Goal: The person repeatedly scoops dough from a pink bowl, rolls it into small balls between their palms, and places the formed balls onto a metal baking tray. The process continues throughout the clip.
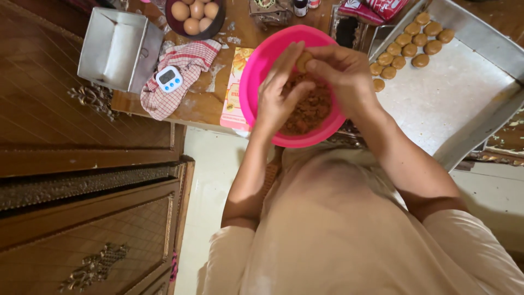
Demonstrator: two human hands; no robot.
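A small lump of brown dough (303,59) is held over the pink bowl (256,71), pinched between the fingertips of both hands. The left hand (278,93) is curled half closed, its fingers pressed against the near side of the lump; the right hand (341,71) is closed around the lump from the right. Judged by its crumbly look, the dough is soft, light and easily squashed or broken, so it is best gripped gently all round with the fingertips rather than squeezed. More loose brown dough (308,109) is heaped in the bowl just beneath the hands. To the right, a metal tray (453,98) is set on the desk (202,104), with shaped dough pieces (406,46) laid in rows at its far left corner. To the left of the bowl are seen a checked cloth (183,71) with a small white timer (169,78) on it, a metal tin (117,49), and, farther off, a bowl of eggs (195,16).
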